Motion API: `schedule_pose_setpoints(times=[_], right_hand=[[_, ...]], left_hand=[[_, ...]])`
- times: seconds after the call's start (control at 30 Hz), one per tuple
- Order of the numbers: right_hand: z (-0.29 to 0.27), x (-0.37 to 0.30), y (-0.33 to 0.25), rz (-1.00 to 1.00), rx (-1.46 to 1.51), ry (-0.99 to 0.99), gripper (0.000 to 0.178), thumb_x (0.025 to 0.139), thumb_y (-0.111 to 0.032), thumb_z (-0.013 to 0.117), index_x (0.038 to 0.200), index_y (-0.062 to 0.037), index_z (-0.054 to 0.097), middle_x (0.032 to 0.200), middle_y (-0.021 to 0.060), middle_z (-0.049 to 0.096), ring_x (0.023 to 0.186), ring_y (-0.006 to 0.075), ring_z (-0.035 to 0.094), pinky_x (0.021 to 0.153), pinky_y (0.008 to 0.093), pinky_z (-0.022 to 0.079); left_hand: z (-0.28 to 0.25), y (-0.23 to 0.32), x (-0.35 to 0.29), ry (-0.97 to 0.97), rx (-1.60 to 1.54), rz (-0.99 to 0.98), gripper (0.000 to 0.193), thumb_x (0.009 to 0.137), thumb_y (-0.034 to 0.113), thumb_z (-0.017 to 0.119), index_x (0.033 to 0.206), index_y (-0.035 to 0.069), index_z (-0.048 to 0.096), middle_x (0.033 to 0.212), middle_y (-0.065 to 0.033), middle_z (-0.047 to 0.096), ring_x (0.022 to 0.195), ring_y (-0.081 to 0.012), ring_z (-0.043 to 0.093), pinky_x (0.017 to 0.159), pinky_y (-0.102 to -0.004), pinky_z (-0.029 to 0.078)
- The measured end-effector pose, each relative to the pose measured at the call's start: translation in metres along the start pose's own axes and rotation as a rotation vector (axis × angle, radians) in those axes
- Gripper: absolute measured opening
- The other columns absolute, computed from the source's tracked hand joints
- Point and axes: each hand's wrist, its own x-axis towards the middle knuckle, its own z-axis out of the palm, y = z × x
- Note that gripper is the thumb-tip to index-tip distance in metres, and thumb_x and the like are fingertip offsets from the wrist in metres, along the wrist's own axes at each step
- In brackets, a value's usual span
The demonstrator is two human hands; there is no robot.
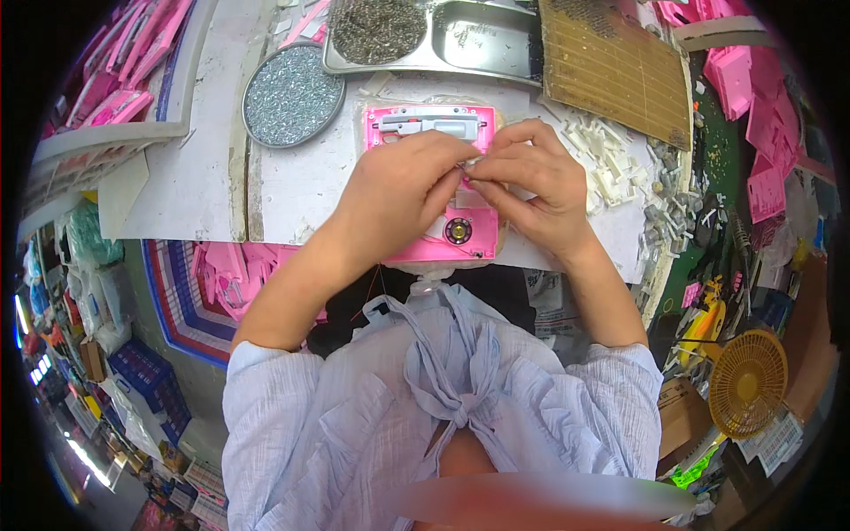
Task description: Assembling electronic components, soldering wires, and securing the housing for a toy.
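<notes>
A pink plastic housing (485,232) lies on the table in front of me. A grey mechanism (434,126) fills its far end, and a small round speaker (458,231) sits at its near end. Above the middle of the housing my left hand (403,181) and my right hand (536,181) meet. The fingertips of both are pinched together around something small. My fingers hide most of it, so its kind does not show. The part of the housing beneath my hands is covered as well.
A round dish of small silvery screws (294,94) stands left of the housing. Behind are a metal tray (482,35) with dark small parts and a brown board (615,66). White plastic pieces (606,164) are heaped at right. Baskets of pink parts (235,274) flank the table; a yellow fan (748,383) stands lower right.
</notes>
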Motion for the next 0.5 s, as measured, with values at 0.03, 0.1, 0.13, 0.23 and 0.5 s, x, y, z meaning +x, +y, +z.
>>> schedule_pose_setpoints(times=[0.03, 0.1, 0.13, 0.23, 0.5], right_hand=[[-0.003, 0.001, 0.000, -0.036, -0.036, -0.013, 0.028, 0.069, -0.008, 0.085, 0.096, -0.0134, 0.077, 0.083, 0.0007, 0.072, 0.097, 0.0270, 0.065, 0.082, 0.0367, 0.052], [-0.009, 0.004, 0.000, -0.113, -0.100, -0.062, 0.029, 0.068, -0.009, 0.085, 0.095, -0.0131, 0.076, 0.088, 0.0003, 0.072, 0.099, 0.0284, 0.065, 0.082, 0.0387, 0.052], [-0.011, 0.005, 0.001, -0.153, -0.129, -0.085, 0.030, 0.067, -0.009, 0.084, 0.095, -0.0129, 0.076, 0.090, 0.0001, 0.073, 0.100, 0.0292, 0.064, 0.083, 0.0397, 0.053], [-0.015, 0.004, 0.011, -0.244, -0.191, -0.107, 0.030, 0.066, -0.012, 0.084, 0.094, -0.0129, 0.075, 0.101, 0.0010, 0.072, 0.105, 0.0317, 0.063, 0.085, 0.0421, 0.053], [-0.104, -0.084, -0.023, 0.283, -0.460, 0.270, 0.018, 0.078, 0.003, 0.074, 0.094, -0.0070, 0.073, 0.113, 0.0102, 0.072, 0.113, 0.0321, 0.061, 0.100, 0.0436, 0.048]], left_hand=[[-0.003, -0.003, 0.003, -0.079, 0.034, 0.036, 0.018, 0.091, -0.001, 0.066, 0.109, 0.000, 0.070, 0.096, -0.0110, 0.072, 0.082, -0.0216, 0.072, 0.071, -0.0334, 0.057], [-0.014, -0.001, 0.011, -0.244, -0.177, -0.236, 0.014, 0.093, 0.001, 0.066, 0.106, -0.002, 0.070, 0.089, -0.0074, 0.071, 0.077, -0.0159, 0.071, 0.067, -0.0309, 0.056], [-0.020, 0.003, 0.016, -0.327, -0.276, -0.375, 0.012, 0.094, 0.002, 0.067, 0.105, -0.002, 0.070, 0.086, -0.0057, 0.071, 0.074, -0.0131, 0.070, 0.066, -0.0297, 0.056], [-0.028, 0.011, 0.026, -0.363, -0.453, -0.598, 0.009, 0.095, 0.003, 0.067, 0.101, -0.003, 0.070, 0.084, -0.0034, 0.069, 0.069, -0.0073, 0.066, 0.060, -0.0269, 0.054], [-0.006, 0.004, 0.007, -0.020, 0.052, -0.057, 0.006, 0.084, 0.004, 0.074, 0.090, 0.004, 0.071, 0.081, -0.0054, 0.068, 0.073, -0.0183, 0.063, 0.069, -0.0328, 0.048]])
